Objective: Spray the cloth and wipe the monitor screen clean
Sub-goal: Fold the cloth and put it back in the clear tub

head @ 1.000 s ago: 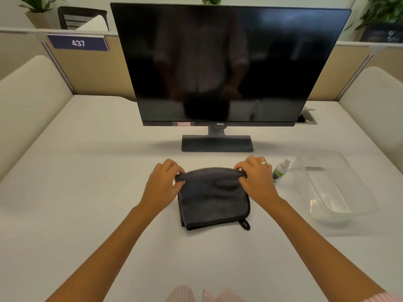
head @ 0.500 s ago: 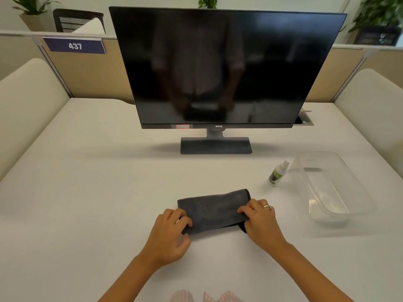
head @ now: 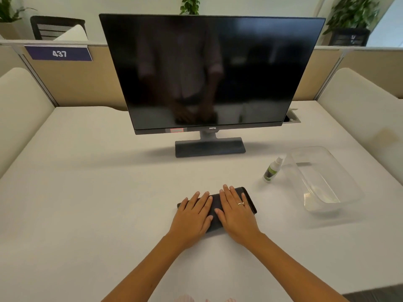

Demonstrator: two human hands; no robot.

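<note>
On the white desk [head: 109, 192], both hands press the folded cloth [head: 214, 212] flat

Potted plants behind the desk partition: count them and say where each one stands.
3. One plant at far left, one poking above the monitor top, one at far right. The monitor may hide others.

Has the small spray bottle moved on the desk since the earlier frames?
No. The spray bottle stands in the same spot beside the clear container, right of the monitor base; only the camera shifted.
</note>
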